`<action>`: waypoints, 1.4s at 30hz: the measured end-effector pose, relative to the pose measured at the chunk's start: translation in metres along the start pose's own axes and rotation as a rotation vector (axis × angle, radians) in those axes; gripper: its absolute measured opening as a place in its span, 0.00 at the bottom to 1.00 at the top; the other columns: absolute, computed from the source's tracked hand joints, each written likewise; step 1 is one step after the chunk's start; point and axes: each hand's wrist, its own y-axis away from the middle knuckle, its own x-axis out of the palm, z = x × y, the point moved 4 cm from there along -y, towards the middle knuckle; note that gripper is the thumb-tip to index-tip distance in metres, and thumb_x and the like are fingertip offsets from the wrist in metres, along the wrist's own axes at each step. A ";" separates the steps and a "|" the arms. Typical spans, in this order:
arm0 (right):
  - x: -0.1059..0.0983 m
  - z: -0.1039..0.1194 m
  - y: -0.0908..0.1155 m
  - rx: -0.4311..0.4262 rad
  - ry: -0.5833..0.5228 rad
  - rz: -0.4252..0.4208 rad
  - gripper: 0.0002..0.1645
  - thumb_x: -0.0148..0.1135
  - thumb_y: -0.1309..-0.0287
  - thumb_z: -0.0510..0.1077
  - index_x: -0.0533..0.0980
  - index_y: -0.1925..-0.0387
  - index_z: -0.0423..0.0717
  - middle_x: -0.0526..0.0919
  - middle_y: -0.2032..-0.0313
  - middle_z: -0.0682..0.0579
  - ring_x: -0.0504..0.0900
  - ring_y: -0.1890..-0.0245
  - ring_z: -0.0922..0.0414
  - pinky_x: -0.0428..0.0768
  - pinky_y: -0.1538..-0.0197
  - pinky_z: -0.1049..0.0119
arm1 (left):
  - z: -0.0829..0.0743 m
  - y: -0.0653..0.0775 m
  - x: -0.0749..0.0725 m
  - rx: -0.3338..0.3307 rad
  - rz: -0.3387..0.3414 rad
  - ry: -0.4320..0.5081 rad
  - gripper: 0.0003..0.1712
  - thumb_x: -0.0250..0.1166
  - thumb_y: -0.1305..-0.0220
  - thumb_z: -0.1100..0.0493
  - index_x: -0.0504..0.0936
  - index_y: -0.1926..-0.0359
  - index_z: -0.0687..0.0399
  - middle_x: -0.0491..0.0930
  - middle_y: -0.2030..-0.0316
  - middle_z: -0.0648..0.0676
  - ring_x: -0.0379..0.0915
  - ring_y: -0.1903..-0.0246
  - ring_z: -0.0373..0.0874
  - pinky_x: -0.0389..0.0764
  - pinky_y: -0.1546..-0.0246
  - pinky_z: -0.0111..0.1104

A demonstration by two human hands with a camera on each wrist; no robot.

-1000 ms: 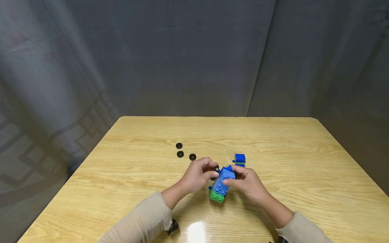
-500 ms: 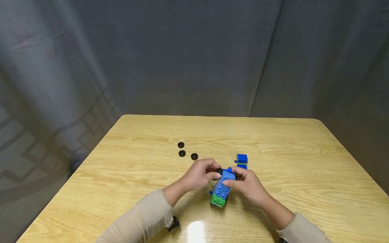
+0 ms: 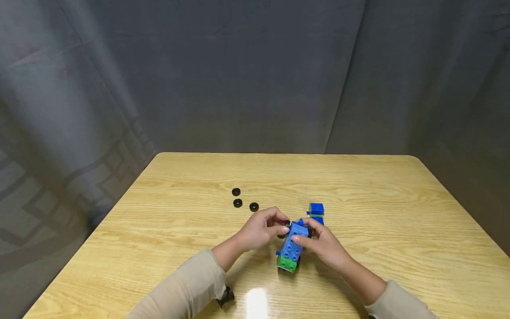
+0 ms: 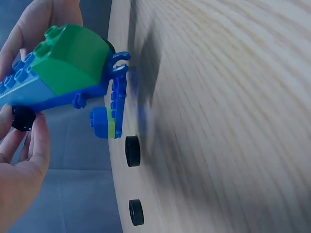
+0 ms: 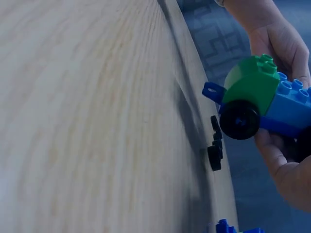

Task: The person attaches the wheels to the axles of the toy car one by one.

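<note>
In the head view, the toy brick vehicle (image 3: 292,250) was in the middle part of the desk (image 3: 179,177), well apart from the far edge, between the two hands. The right hand (image 3: 326,248) gripped its body over the light blue brick (image 3: 291,244). The left hand (image 3: 259,231) pinched a black wheel (image 3: 287,224) at the vehicle's left side, at the end away from the green brick (image 3: 287,264). Toward the far edge, left of the middle, lay three loose wheels (image 3: 237,203); right of them, past the vehicle, was a smaller blue toy piece (image 3: 316,209). A dark round thing (image 3: 281,236) beside the left hand was mostly covered, perhaps one more wheel.

In the left wrist view, the vehicle was held above the desk. Whether the pinched wheel was already seated I could not tell. Nearer the green end, an axle peg (image 4: 79,100) was bare.

In the right wrist view, a mounted wheel (image 5: 239,120) was under the green brick, and a second dark wheel (image 5: 304,142) was cut by the view's border. So the right side seemed finished, while the left side seemed to lack at least one wheel.
</note>
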 end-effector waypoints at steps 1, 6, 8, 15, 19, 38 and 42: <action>0.000 -0.001 0.000 0.005 -0.007 0.001 0.27 0.56 0.47 0.38 0.58 0.51 0.26 0.71 0.60 0.44 0.75 0.62 0.56 0.76 0.60 0.62 | 0.001 0.000 0.000 -0.004 -0.009 0.006 0.08 0.57 0.45 0.69 0.73 0.63 0.69 0.75 0.70 0.56 0.70 0.72 0.38 0.76 0.66 0.38; 0.000 -0.009 0.002 0.032 -0.043 0.010 0.37 0.59 0.51 0.35 0.51 0.45 0.25 0.70 0.55 0.38 0.74 0.58 0.55 0.73 0.55 0.66 | 0.004 0.000 0.001 -0.022 -0.052 0.043 0.08 0.57 0.45 0.69 0.72 0.63 0.68 0.74 0.70 0.54 0.69 0.71 0.39 0.73 0.69 0.28; 0.000 -0.010 0.003 0.043 -0.054 -0.004 0.41 0.60 0.53 0.35 0.48 0.43 0.27 0.69 0.53 0.35 0.73 0.57 0.54 0.72 0.55 0.66 | 0.008 -0.002 0.001 -0.033 -0.069 0.049 0.09 0.57 0.45 0.69 0.72 0.62 0.68 0.74 0.69 0.54 0.69 0.70 0.40 0.73 0.69 0.27; -0.007 -0.001 0.004 0.022 0.008 -0.057 0.47 0.62 0.54 0.34 0.43 0.39 0.35 0.64 0.50 0.30 0.73 0.57 0.49 0.74 0.58 0.66 | 0.035 -0.022 0.008 -0.073 -0.108 0.140 0.11 0.57 0.44 0.66 0.72 0.59 0.65 0.75 0.66 0.53 0.72 0.67 0.45 0.75 0.64 0.32; -0.016 0.006 0.006 0.037 0.034 -0.105 0.45 0.60 0.53 0.32 0.44 0.38 0.36 0.66 0.51 0.30 0.74 0.58 0.52 0.75 0.59 0.66 | 0.036 -0.027 0.009 -0.069 -0.104 0.169 0.15 0.58 0.44 0.63 0.73 0.55 0.63 0.76 0.64 0.53 0.73 0.66 0.44 0.75 0.62 0.34; -0.033 0.007 0.021 0.058 -0.018 -0.174 0.42 0.52 0.46 0.36 0.39 0.37 0.40 0.66 0.53 0.34 0.74 0.59 0.59 0.73 0.59 0.69 | 0.056 -0.024 0.002 -0.170 -0.081 -0.071 0.16 0.62 0.49 0.64 0.74 0.57 0.65 0.75 0.66 0.55 0.70 0.66 0.43 0.72 0.65 0.29; -0.034 0.006 0.021 0.044 -0.013 -0.178 0.42 0.52 0.45 0.36 0.40 0.37 0.42 0.67 0.54 0.36 0.74 0.59 0.59 0.73 0.59 0.69 | 0.062 -0.024 0.002 -0.216 -0.049 -0.143 0.17 0.63 0.51 0.64 0.74 0.57 0.64 0.75 0.66 0.54 0.70 0.65 0.43 0.72 0.65 0.30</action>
